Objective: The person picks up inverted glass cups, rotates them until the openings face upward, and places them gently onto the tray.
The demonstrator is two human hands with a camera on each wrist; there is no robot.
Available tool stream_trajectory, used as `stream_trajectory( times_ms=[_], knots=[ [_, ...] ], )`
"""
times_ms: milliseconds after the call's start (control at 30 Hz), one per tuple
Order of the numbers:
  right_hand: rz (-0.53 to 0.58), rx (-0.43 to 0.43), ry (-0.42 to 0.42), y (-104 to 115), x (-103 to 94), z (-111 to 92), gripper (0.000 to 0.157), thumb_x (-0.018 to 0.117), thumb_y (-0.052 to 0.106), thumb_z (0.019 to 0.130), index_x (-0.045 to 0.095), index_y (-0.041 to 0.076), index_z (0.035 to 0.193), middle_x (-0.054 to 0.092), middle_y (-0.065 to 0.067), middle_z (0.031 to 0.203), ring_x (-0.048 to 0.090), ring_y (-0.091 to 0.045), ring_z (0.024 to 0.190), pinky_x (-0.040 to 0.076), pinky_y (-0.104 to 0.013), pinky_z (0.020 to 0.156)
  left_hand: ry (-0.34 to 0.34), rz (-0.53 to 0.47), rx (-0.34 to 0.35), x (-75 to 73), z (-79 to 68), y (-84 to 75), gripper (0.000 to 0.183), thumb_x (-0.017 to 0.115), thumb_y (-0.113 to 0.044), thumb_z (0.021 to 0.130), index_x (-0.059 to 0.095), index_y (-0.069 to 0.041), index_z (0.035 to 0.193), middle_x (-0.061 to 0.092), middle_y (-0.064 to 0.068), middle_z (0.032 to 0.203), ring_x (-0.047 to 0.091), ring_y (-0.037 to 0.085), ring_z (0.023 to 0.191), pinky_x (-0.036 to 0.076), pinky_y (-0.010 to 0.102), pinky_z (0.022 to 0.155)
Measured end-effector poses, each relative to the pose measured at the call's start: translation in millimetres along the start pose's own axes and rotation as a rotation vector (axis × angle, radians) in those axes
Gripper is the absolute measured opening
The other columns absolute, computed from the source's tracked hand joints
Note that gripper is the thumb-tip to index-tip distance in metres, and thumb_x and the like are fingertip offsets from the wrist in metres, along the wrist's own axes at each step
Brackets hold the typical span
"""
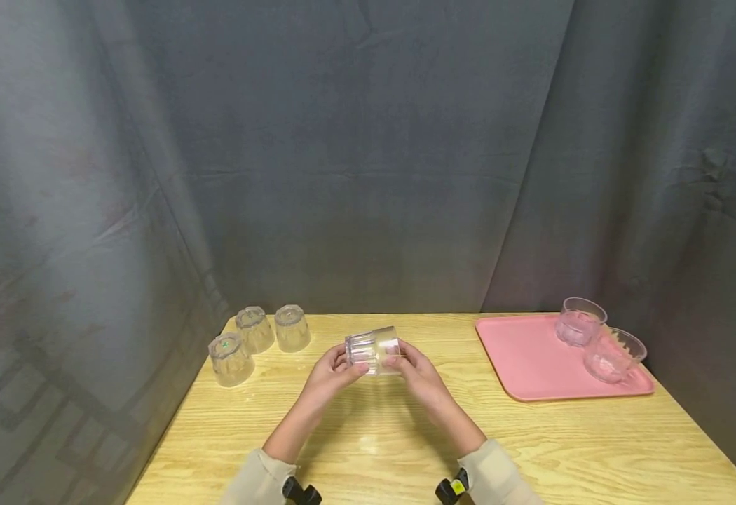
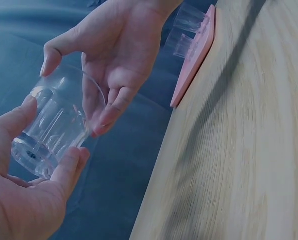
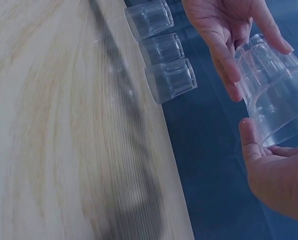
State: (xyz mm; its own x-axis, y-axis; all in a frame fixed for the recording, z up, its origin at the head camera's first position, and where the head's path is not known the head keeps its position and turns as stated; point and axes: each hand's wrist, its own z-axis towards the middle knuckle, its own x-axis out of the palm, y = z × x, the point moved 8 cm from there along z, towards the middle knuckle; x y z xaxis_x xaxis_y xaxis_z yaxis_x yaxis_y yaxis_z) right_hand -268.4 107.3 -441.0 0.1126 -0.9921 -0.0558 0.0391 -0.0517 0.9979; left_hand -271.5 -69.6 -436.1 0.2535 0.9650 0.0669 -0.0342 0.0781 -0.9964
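Observation:
A clear drinking glass [image 1: 371, 350] with a faceted lower part is held above the table, tipped on its side. Its base points left and its wide mouth right. My left hand [image 1: 332, 372] grips the base end between thumb and fingers, as the left wrist view also shows of the glass [image 2: 56, 117]. At the mouth end, my right hand [image 1: 420, 375] holds the rim, its thumb [image 3: 249, 135] on the near side. The fingers on the far side are partly hidden behind the glass in the head view.
Three similar glasses stand upside down at the table's back left: a front one [image 1: 232, 360], a middle one [image 1: 255, 330] and a right one [image 1: 292, 328]. A pink tray [image 1: 526, 358] at the right bears two upright glasses [image 1: 579, 324]. Grey curtains [image 1: 368, 175] surround the wooden table [image 1: 374, 463].

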Motion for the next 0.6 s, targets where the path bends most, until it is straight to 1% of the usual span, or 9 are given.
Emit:
stream_trajectory(
  times_ms=[200,400,600],
  knots=[
    [0.001,-0.005,-0.008,0,-6.7,0,0.064,0.063,0.026,0.097,0.041,-0.003,0.150,0.054,-0.022,0.143,0.051,-0.034,0.132,0.034,-0.057,0.115,-0.014,0.002,-0.005,5.6,2.7,0.6,0.071,0.078,-0.018,0.090,0.041,0.011,0.144,0.061,0.022,0.130,0.062,0.022,0.116,0.052,0.030,0.096],
    [0.003,-0.006,-0.014,0,-12.1,0,0.065,0.062,0.027,0.098,0.041,-0.004,0.151,0.053,-0.023,0.145,0.049,-0.036,0.134,0.032,-0.057,0.116,-0.004,0.000,-0.014,11.0,5.5,0.5,0.072,0.077,-0.020,0.091,0.040,0.011,0.145,0.059,0.022,0.133,0.061,0.026,0.120,0.052,0.032,0.098],
    [-0.001,0.003,-0.018,0,-18.5,-2,0.063,0.061,0.027,0.100,0.041,-0.004,0.150,0.055,-0.023,0.142,0.053,-0.036,0.131,0.033,-0.057,0.116,0.007,-0.007,-0.022,16.7,9.8,2.4,0.075,0.077,-0.021,0.091,0.038,0.011,0.146,0.058,0.024,0.135,0.060,0.029,0.123,0.052,0.032,0.100]
  ],
)
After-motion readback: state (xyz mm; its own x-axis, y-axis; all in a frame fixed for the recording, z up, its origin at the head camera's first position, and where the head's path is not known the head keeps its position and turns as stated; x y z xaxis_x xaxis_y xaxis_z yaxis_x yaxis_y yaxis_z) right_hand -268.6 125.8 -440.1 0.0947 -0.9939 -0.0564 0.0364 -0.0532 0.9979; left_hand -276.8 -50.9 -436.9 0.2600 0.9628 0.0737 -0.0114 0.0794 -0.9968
